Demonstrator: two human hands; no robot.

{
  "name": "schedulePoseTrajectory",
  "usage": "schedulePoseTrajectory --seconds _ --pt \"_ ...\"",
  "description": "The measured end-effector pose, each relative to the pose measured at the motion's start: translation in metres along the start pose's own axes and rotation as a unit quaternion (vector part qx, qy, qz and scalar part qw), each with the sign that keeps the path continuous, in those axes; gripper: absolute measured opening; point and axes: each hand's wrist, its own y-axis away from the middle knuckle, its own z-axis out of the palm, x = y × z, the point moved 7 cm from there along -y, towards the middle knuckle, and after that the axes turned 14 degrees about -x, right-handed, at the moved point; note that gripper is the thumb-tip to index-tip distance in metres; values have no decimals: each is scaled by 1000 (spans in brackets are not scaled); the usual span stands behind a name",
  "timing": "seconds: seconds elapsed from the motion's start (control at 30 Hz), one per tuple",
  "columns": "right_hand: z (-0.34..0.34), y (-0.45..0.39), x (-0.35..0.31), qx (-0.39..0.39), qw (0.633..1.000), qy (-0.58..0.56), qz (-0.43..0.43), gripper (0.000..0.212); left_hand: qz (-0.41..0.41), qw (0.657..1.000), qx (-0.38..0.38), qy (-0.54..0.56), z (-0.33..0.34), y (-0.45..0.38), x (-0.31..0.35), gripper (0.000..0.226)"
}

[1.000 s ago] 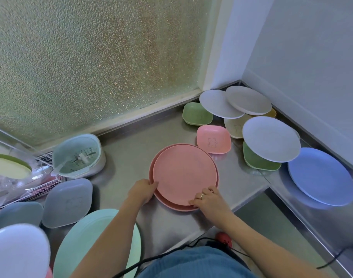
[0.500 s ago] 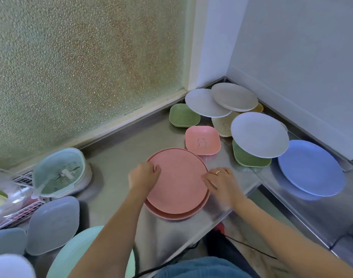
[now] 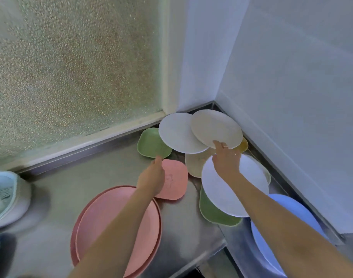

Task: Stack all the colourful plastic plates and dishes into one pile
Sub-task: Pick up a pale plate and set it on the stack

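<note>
We had the steel counter [image 3: 115,177] under us, brushed metal, dull and smeared with reflections, running into a corner beneath a pebbled frosted pane [image 3: 75,63]. Biggest on it were the two pink round plates [image 3: 103,217], one nested on the other, matte plastic with a shallow raised rim, lying nearest us at the front edge. Off to the right sat the blue round plate [image 3: 280,227], smooth and flat, partly under our right arm. Above it the white round plate [image 3: 231,193] lay tilted across a green dish [image 3: 213,213] with rounded corners. Back in the corner two more round plates overlapped, a white one [image 3: 177,133] and a beige one [image 3: 213,127] resting on top of it. A second green squarish dish [image 3: 151,143] poked out from under the white one, and a cream dish [image 3: 193,163] sat between the piles. The pink square dish [image 3: 173,179], soft-cornered with a faint embossed figure, lay in the middle.

Our left hand [image 3: 152,178] reached over that pink dish, fingers extended, tips at the green dish's edge, gripping nothing. Our right hand [image 3: 224,160] stretched forward, ringed fingers straight, tips touching the beige plate's near rim, not closed around it
</note>
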Motion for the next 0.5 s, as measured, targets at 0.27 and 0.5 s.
schedulePoseTrajectory --seconds 0.27,0.5 --pt "13 -43 20 0 1000 -10 -24 23 -21 1000 6 -22 15 -21 17 35" --pt "-1 -34 28 125 975 -167 -69 15 -28 998 36 32 6 -28 30 26"
